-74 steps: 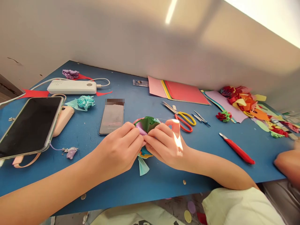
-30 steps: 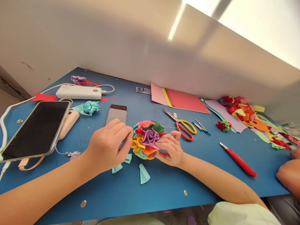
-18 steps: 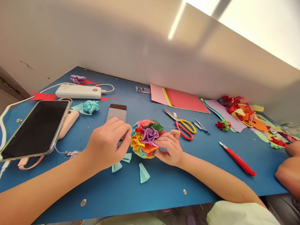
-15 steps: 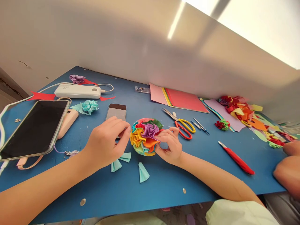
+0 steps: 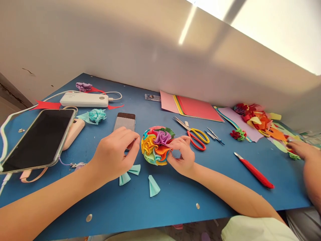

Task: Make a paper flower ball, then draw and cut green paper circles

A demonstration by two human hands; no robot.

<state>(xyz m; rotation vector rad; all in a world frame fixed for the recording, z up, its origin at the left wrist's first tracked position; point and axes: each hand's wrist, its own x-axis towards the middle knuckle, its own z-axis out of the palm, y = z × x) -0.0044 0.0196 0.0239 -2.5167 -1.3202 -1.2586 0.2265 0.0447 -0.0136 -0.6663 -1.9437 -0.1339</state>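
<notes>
A ball of ruffled paper flowers (image 5: 151, 145) in yellow, purple, orange, red, green and blue is held above the blue table. My right hand (image 5: 182, 154) pinches its right side between thumb and fingers. Just left of the ball, my left hand (image 5: 119, 150) has thumb and forefinger pressed together, apart from the ball; whatever they grip is hidden. A thin pale line, perhaps thread, shows by the right fingertips. Pleated light-blue paper pieces (image 5: 153, 186) lie below the ball. Behind my left hand rests a smartphone (image 5: 125, 121), partly covered.
Beyond my right hand lie scissors (image 5: 197, 134), a compass (image 5: 215, 136) and a red utility knife (image 5: 254, 170). Coloured paper sheets (image 5: 200, 107) lie by the wall. A large phone (image 5: 37, 140) and white power bank (image 5: 84, 99) occupy the left. Another person's hand (image 5: 302, 149) reaches toward paper scraps (image 5: 258, 118).
The flower ball has shifted and turned slightly to the right, away from my left fingertips. At the far right, the other person's hand has reached forward to the paper pieces.
</notes>
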